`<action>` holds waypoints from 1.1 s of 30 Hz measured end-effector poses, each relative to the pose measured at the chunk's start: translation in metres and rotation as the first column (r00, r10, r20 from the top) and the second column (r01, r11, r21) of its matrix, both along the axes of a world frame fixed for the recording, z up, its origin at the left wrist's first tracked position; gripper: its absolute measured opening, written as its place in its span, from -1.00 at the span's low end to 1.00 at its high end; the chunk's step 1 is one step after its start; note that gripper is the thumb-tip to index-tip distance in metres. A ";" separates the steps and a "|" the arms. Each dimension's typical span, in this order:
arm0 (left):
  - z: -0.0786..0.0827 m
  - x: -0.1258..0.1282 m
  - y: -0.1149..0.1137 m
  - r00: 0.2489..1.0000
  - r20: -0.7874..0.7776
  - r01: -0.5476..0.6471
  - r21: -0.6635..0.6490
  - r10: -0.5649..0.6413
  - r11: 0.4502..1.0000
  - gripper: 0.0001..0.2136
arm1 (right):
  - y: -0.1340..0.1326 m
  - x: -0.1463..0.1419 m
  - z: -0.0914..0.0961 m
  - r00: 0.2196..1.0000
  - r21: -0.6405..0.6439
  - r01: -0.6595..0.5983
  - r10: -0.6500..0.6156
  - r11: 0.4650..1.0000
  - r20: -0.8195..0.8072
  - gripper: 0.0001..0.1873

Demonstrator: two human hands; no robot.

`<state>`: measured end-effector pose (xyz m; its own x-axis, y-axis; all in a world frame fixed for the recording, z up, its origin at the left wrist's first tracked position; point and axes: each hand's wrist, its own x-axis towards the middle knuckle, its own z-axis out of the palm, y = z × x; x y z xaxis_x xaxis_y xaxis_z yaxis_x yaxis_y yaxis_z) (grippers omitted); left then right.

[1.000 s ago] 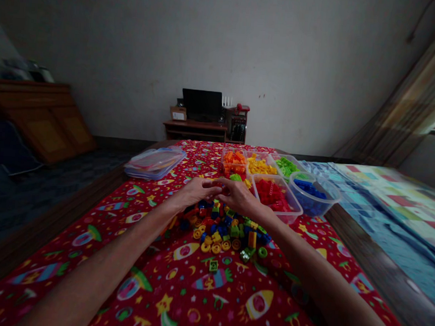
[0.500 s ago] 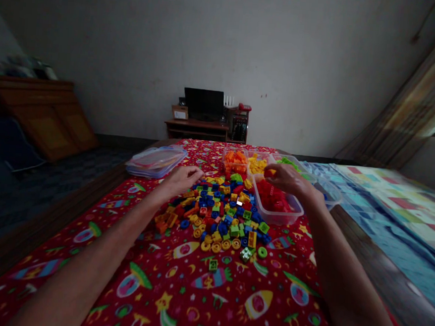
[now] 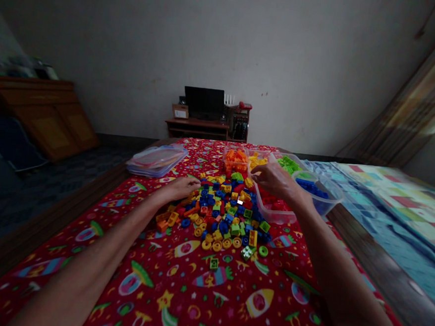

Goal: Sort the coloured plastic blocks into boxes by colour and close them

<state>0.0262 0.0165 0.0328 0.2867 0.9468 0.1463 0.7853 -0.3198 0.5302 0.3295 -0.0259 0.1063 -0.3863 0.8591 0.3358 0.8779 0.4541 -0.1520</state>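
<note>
A heap of small toy bricks (image 3: 221,210) in red, blue, yellow, orange and green lies on the red rocket-print cloth (image 3: 179,289). My left hand (image 3: 180,186) rests palm down at the heap's left edge, its fingers stretched out and touching the bricks. Over the near-left corner of the clear tub of red bricks (image 3: 276,209) hovers my right hand (image 3: 276,181), fingers loosely apart with nothing showing in them. Behind it stand tubs of orange bricks (image 3: 234,158), yellow bricks (image 3: 258,161) and green bricks (image 3: 288,164), and a round bowl of blue bricks (image 3: 321,192).
A stack of clear lids (image 3: 156,159) lies at the far left of the cloth. The table's wooden edge (image 3: 367,253) runs along the right, with a patterned blue bedcover (image 3: 396,215) beyond. A low desk with a monitor (image 3: 203,105) stands against the back wall.
My hands parted from above the heap. The right went over the red tub and now comes back leftward. The left dropped to the heap's left edge.
</note>
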 end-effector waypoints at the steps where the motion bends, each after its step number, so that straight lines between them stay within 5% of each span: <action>1: 0.000 0.002 0.000 1.000 -0.016 0.017 0.000 -0.017 1.000 -0.55 | -0.001 -0.002 -0.001 1.000 0.000 0.002 -0.002 1.000 0.006 -0.77; 6: -0.006 0.007 0.001 0.997 -0.028 0.072 -0.039 -0.073 0.997 -0.53 | 0.003 -0.012 -0.009 1.000 0.046 0.001 0.000 0.999 -0.004 -0.78; 11: -0.007 0.007 0.000 0.997 -0.023 0.074 -0.088 -0.076 0.993 -0.56 | 0.034 -0.034 -0.020 0.998 0.033 -0.007 0.005 0.999 0.064 -0.72; 19: -0.002 0.005 0.000 0.983 -0.168 0.076 -0.009 -0.077 0.997 -0.61 | 0.070 -0.069 -0.037 0.963 -0.159 0.042 0.002 0.986 0.270 -0.65; 24: -0.003 0.005 0.001 0.979 -0.196 0.068 0.023 -0.062 0.997 -0.62 | 0.063 -0.065 -0.044 0.986 -0.114 0.007 0.012 0.993 0.165 -0.58; 29: -0.004 0.005 -0.001 0.984 -0.161 0.081 0.030 -0.075 0.996 -0.62 | 0.059 -0.052 -0.032 0.998 -0.060 -0.053 0.051 0.997 -0.027 -0.58; 33: -0.006 0.006 0.000 0.987 -0.146 0.076 0.015 -0.073 0.997 -0.65 | 0.060 -0.039 -0.024 0.957 -0.143 -0.083 0.039 0.986 -0.286 -0.63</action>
<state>0.0320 0.0164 0.0272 0.3763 0.9190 0.1171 0.8267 -0.3902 0.4054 0.2906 0.0338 0.0821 -0.3486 0.8860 0.3059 0.7607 0.4581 -0.4599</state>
